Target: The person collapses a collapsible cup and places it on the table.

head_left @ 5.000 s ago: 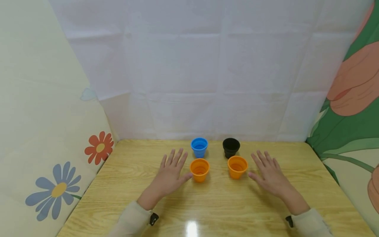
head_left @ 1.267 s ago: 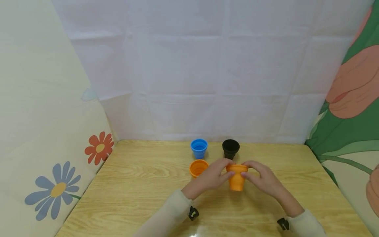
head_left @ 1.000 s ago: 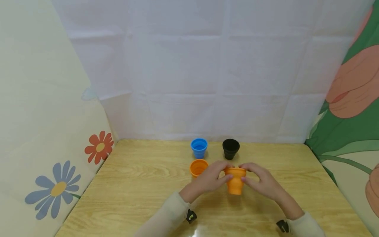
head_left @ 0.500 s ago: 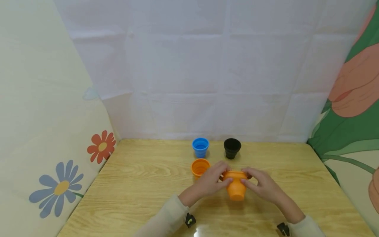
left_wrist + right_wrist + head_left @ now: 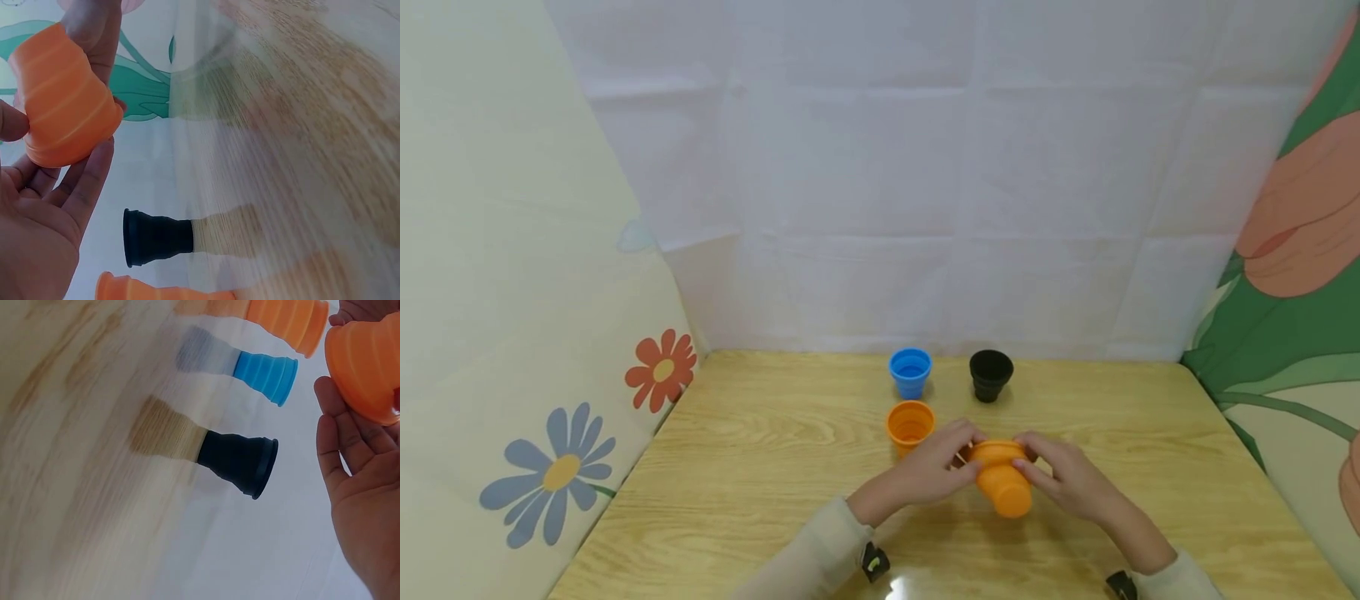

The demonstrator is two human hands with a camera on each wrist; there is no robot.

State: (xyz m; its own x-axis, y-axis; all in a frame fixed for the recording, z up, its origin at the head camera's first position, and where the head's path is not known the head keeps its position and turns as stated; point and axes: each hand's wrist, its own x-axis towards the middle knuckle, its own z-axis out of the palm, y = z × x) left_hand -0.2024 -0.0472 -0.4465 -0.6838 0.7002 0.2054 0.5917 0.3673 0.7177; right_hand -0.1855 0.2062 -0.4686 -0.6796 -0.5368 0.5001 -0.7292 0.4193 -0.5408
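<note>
An orange ribbed collapsible cup [image 5: 1006, 483] hangs above the table between both hands, tilted so its base faces the wearer and its mouth points away. My left hand [image 5: 934, 467] grips its left side near the rim, thumb on the near wall and fingers behind. From the other side my right hand [image 5: 1066, 473] pinches it the same way. In the left wrist view the held cup [image 5: 65, 100] shows its ridged wall between thumb and fingers. The right wrist view has the fingertips at the rim of that cup [image 5: 369, 369].
A second orange cup [image 5: 910, 423] stands upright just beyond the left hand, partly covered by it. Behind are a blue cup [image 5: 911, 372] and a black cup [image 5: 990, 373], both upright. The wooden table [image 5: 760, 433] ends at a white cloth backdrop [image 5: 850, 208].
Five seconds ago both hands lay apart and flat beside upright cups. They have since lifted the right orange cup, drawn it nearer, and tipped its base toward the wearer.
</note>
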